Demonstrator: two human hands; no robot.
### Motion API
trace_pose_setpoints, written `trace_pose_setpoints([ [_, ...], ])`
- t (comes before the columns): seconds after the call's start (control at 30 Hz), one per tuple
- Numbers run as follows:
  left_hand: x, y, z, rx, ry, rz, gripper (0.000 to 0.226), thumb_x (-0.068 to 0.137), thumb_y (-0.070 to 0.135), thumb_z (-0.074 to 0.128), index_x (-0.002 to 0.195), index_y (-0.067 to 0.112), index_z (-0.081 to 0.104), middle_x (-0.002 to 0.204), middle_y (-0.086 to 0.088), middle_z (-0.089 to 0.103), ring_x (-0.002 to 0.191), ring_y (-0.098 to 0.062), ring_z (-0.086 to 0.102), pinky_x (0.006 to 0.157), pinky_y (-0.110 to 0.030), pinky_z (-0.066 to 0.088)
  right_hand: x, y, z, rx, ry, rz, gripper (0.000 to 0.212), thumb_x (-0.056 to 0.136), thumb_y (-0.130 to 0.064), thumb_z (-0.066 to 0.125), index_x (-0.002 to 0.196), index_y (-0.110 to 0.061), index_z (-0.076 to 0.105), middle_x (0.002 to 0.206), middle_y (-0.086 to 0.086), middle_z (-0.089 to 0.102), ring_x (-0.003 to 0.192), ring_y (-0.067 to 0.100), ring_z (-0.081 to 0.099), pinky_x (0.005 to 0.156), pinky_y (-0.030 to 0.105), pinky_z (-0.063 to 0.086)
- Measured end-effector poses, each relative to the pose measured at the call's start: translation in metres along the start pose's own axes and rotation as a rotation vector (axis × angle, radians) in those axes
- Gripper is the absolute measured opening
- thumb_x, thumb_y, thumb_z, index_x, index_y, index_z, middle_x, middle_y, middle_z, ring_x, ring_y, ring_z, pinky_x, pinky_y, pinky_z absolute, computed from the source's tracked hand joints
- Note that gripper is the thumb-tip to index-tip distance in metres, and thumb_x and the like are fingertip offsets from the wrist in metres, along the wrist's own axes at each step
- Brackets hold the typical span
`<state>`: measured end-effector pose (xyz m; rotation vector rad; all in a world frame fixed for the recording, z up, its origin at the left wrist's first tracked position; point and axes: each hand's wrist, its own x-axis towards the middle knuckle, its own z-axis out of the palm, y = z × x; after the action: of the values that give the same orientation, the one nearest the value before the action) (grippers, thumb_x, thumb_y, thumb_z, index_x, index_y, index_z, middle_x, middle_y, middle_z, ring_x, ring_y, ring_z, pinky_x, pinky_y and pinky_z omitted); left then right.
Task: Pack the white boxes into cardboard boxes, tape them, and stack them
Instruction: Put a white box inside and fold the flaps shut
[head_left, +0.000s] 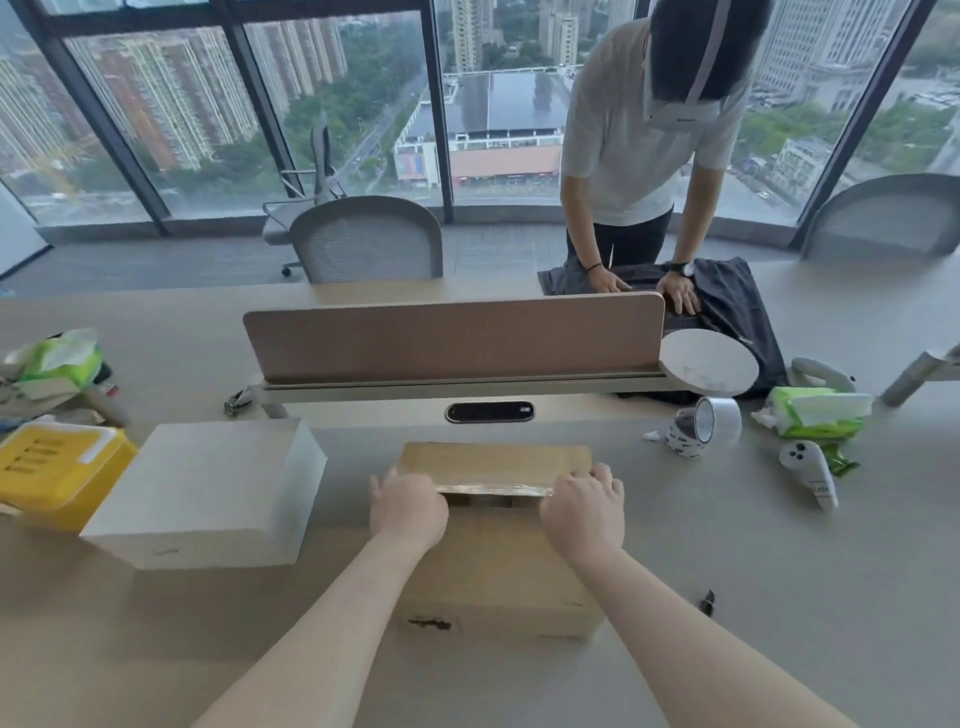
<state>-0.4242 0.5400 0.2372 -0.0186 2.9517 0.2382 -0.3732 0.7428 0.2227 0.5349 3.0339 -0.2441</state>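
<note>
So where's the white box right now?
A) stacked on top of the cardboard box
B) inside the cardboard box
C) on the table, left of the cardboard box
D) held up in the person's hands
C: the white box sits on the table, left of the cardboard box and apart from it.

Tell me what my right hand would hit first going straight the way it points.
The right hand grips the far flap of the cardboard box, so that comes first; beyond it, probably the rail under the desk divider, though depth is unclear.
</note>
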Motion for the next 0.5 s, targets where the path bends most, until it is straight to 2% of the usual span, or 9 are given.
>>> trace_pose_setpoints([
  [0.07, -0.003, 0.0, 0.001, -0.01, -0.011, 0.015, 0.038, 0.097, 0.024, 0.037, 0.109, 0.016, 0.071, 0.123, -0.01, 0.065, 0.125, -0.027, 0.046, 0.113, -0.04, 0.031, -0.004, -0.004, 0.005, -0.005, -0.032, 0.002, 0.032, 0.091, -0.02, 0.036, 0.095, -0.018, 0.068, 0.104, 0.003, 0.064, 0.112, 0.028, 0.043, 0.092, 0.036, 0.035],
  [0.13, -0.003, -0.003, 0.005, -0.06, -0.045, 0.017, 0.036, 0.095, 0.025, 0.038, 0.107, 0.017, 0.071, 0.119, -0.011, 0.065, 0.118, -0.028, 0.049, 0.099, -0.036, 0.042, -0.006, -0.007, 0.012, 0.015, -0.071, 0.009, 0.031, 0.092, -0.02, 0.037, 0.097, -0.017, 0.068, 0.108, 0.004, 0.063, 0.113, 0.028, 0.044, 0.09, 0.035, 0.036],
  [0.23, -0.004, -0.008, 0.015, -0.167, -0.16, 0.033, 0.038, 0.096, 0.026, 0.039, 0.119, 0.016, 0.067, 0.125, -0.01, 0.062, 0.133, -0.033, 0.041, 0.091, -0.036, 0.047, -0.009, -0.011, 0.026, 0.13, -0.153, 0.067, 0.029, 0.092, -0.021, 0.042, 0.106, -0.013, 0.066, 0.118, 0.006, 0.056, 0.115, 0.03, 0.048, 0.085, 0.035, 0.041],
  [0.27, -0.005, -0.008, 0.017, -0.162, -0.199, 0.056, 0.039, 0.099, 0.027, 0.038, 0.126, 0.014, 0.063, 0.131, -0.01, 0.058, 0.139, -0.034, 0.034, 0.098, -0.039, 0.046, -0.011, -0.012, 0.031, 0.166, -0.169, 0.093, 0.029, 0.092, -0.021, 0.043, 0.109, -0.013, 0.064, 0.121, 0.005, 0.053, 0.116, 0.03, 0.049, 0.084, 0.035, 0.041],
  [0.33, -0.006, -0.011, 0.02, -0.1, -0.241, 0.11, 0.043, 0.102, 0.029, 0.036, 0.135, 0.012, 0.057, 0.141, -0.01, 0.048, 0.144, -0.035, 0.025, 0.116, -0.046, 0.03, -0.015, -0.015, 0.041, 0.183, -0.175, 0.122, 0.03, 0.091, -0.021, 0.044, 0.116, -0.014, 0.06, 0.131, 0.006, 0.046, 0.122, 0.029, 0.046, 0.092, 0.037, 0.042],
  [0.4, -0.006, -0.017, 0.023, -0.06, -0.234, 0.166, 0.044, 0.102, 0.03, 0.035, 0.136, 0.012, 0.056, 0.143, -0.011, 0.044, 0.143, -0.033, 0.023, 0.121, -0.047, 0.021, -0.017, -0.018, 0.048, 0.167, -0.18, 0.124, 0.038, 0.089, -0.022, 0.046, 0.125, -0.016, 0.056, 0.143, 0.008, 0.038, 0.132, 0.03, 0.038, 0.105, 0.039, 0.037],
  [0.5, -0.007, -0.026, 0.03, -0.037, -0.227, 0.228, 0.047, 0.1, 0.034, 0.037, 0.14, 0.015, 0.053, 0.147, -0.01, 0.039, 0.144, -0.034, 0.019, 0.122, -0.047, 0.016, -0.019, -0.023, 0.047, 0.19, -0.23, 0.148, 0.05, 0.088, -0.026, 0.049, 0.137, -0.018, 0.049, 0.154, 0.01, 0.028, 0.141, 0.032, 0.027, 0.112, 0.04, 0.031],
])
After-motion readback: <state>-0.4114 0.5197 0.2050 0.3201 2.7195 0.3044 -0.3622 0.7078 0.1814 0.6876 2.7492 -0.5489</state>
